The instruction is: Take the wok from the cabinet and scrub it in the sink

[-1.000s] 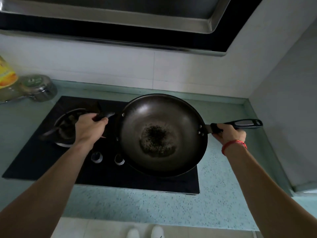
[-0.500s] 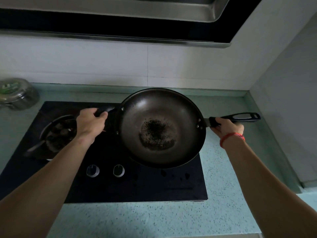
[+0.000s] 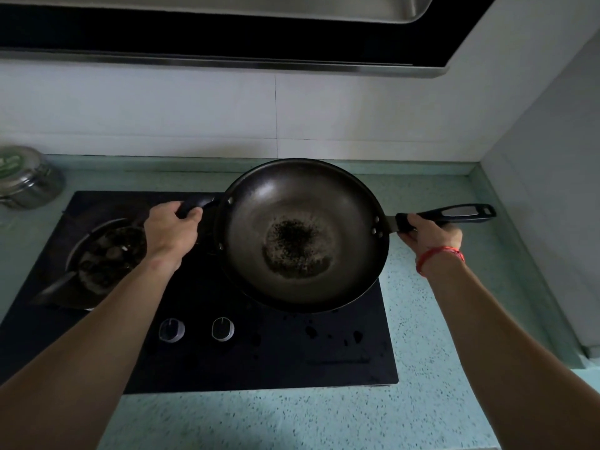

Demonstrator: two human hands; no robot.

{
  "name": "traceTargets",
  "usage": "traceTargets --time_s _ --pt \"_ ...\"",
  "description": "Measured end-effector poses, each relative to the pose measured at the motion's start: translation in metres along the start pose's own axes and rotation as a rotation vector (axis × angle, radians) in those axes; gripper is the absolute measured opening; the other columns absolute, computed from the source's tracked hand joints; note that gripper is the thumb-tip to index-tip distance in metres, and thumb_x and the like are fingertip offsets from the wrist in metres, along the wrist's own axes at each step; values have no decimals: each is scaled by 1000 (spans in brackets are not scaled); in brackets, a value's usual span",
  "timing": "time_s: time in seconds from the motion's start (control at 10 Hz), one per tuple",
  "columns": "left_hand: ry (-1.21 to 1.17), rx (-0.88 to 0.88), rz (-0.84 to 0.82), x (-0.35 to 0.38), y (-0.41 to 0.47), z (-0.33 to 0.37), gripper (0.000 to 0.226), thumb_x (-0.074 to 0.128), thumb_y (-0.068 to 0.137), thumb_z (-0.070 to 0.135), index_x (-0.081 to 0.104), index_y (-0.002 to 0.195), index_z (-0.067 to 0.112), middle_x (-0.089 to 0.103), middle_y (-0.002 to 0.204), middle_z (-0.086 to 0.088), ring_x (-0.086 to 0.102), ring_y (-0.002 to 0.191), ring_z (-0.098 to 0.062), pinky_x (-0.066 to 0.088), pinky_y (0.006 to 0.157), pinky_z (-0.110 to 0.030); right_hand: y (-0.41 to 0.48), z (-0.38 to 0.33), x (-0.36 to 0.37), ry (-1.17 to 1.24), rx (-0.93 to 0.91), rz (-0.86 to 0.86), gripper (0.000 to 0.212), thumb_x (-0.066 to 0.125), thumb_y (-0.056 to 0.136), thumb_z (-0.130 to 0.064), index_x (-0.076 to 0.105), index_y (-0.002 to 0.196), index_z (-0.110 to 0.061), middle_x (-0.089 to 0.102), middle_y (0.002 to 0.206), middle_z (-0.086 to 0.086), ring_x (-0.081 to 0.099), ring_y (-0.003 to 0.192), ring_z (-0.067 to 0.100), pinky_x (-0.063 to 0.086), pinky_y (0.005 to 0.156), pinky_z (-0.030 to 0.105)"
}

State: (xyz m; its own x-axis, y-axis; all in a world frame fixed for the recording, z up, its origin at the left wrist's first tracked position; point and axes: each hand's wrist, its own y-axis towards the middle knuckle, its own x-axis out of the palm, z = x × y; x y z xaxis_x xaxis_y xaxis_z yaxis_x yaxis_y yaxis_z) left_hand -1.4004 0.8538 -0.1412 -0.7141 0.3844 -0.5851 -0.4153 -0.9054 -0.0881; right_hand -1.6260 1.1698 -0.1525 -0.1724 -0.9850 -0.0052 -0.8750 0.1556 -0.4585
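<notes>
A dark round wok (image 3: 302, 203) with a black burnt patch in its bottom hangs level over the right half of the black hob (image 3: 227, 362). My left hand (image 3: 172, 232) grips its short helper handle on the left side. My right hand (image 3: 428, 235), with a red band at the wrist, grips the base of the long black handle (image 3: 461, 214), which sticks out to the right over the counter. No sink or cabinet is in view.
A small pan with dark food (image 3: 107, 258) sits on the left burner. Two knobs (image 3: 198, 329) are at the hob's front. A steel lidded tin (image 3: 26, 177) stands at the far left. The range hood (image 3: 227, 34) hangs overhead; a wall (image 3: 552, 177) closes the right.
The wok has stayed in both hands above the hob's right side. The view has shifted so the hob's front and more counter show, and the yellow item at the left edge is gone from sight.
</notes>
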Motion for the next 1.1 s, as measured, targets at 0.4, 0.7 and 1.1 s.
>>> traceTargets --time_s 0.4,0.7,1.1 --pt "-41 -32 -2 -4 -7 -6 21 64 95 28 71 85 11 69 77 -4 67 75 -20 56 72 -35 -11 3 0 -87 8 7 16 78 78 -6 63 72 -3 72 86 18 72 77 28 60 77 40" --pt "21 14 -64 -18 -19 -3 18 61 95 30 65 85 16 70 86 -3 69 84 -26 55 87 -42 -23 -7 -10 -246 21 -55 15 70 82 -13 65 72 -2 72 83 19 73 79 30 59 80 39" --pt "159 378 -49 -56 -63 32 58 62 94 37 49 142 7 56 139 -16 53 128 -31 41 108 -44 -88 -47 -12 -677 -328 -161 64 55 84 -55 48 137 -20 63 123 10 62 109 30 49 94 37"
